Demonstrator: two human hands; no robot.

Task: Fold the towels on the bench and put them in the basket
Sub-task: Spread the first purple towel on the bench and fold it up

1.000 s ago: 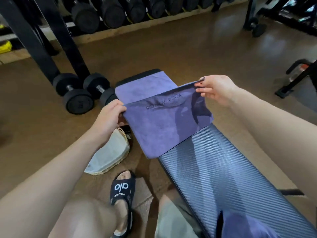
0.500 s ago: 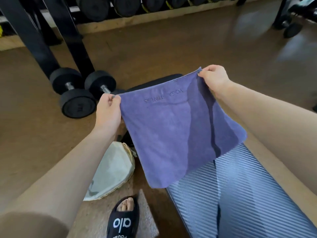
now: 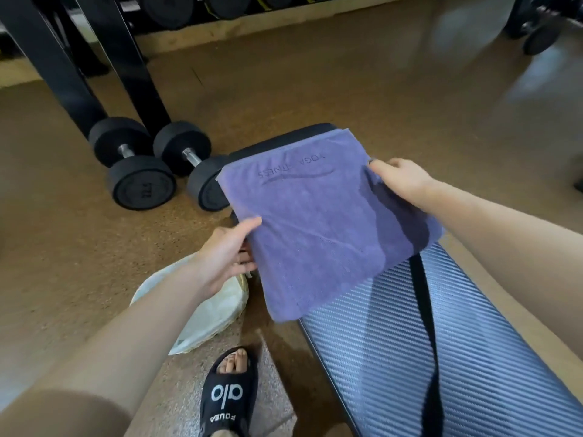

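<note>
A folded purple towel [image 3: 318, 222] with embossed lettering lies over the far end of the ribbed black bench [image 3: 410, 348], its near left corner hanging past the bench edge. My left hand [image 3: 225, 253] grips the towel's left edge, thumb on top and fingers beneath. My right hand [image 3: 399, 179] pinches the towel's far right edge. On the floor left of the bench, below my left hand, sits the basket [image 3: 205, 307] with a pale cloth lining; my forearm hides part of it.
Two black dumbbells [image 3: 142, 168] lie on the brown floor to the left of the bench's far end, beside black rack legs [image 3: 132, 58]. My foot in a black slide sandal [image 3: 228, 395] rests near the basket. More equipment stands at the far right [image 3: 536, 29].
The towel, held up in the air by its top corners, has been lowered flat onto the bench. My left hand moved down from the top corner to the left edge.
</note>
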